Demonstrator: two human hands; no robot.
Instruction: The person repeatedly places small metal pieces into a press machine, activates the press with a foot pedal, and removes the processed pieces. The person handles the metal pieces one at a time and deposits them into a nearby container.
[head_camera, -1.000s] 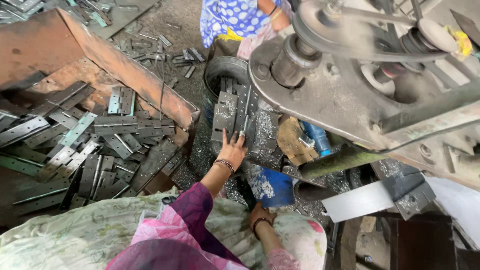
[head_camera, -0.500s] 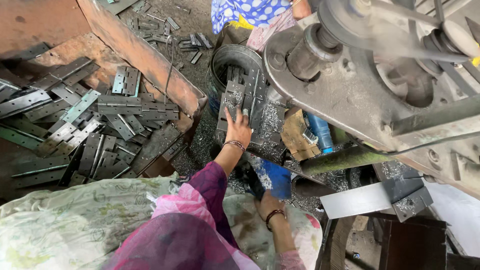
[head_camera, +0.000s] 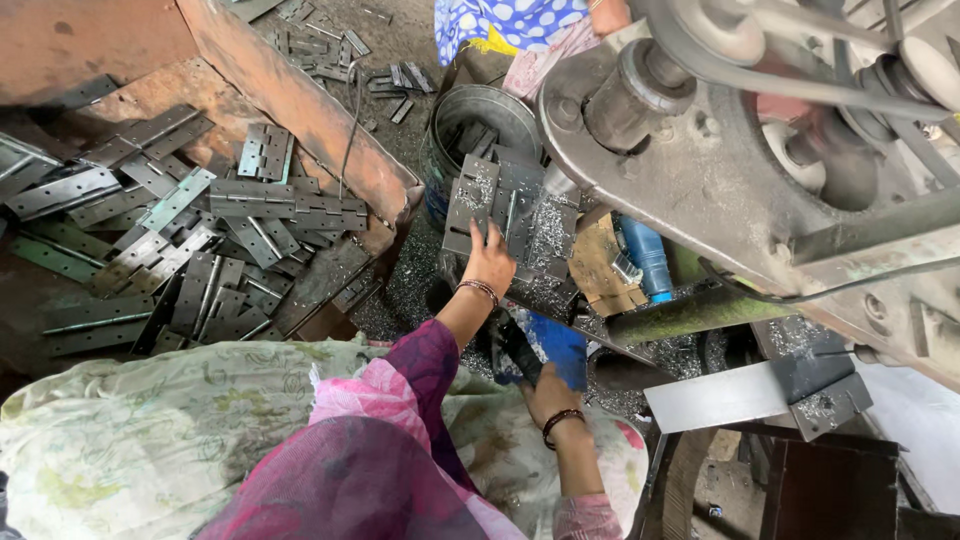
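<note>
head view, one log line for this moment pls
left hand: on hinge plate | right hand: at blue container | bucket: behind | hinge pile: left

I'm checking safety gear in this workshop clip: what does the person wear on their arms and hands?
Both hands are bare, without gloves. The left hand has a thin dark bangle at the wrist, below a magenta sleeve that ends around the elbow. The right hand has a dark beaded bracelet at the wrist and a pink patterned sleeve near the elbow. A sheer pink-purple scarf drapes over the shoulders.

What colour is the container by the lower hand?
Blue, seen in the head view: the container sits just above the right hand.
</note>
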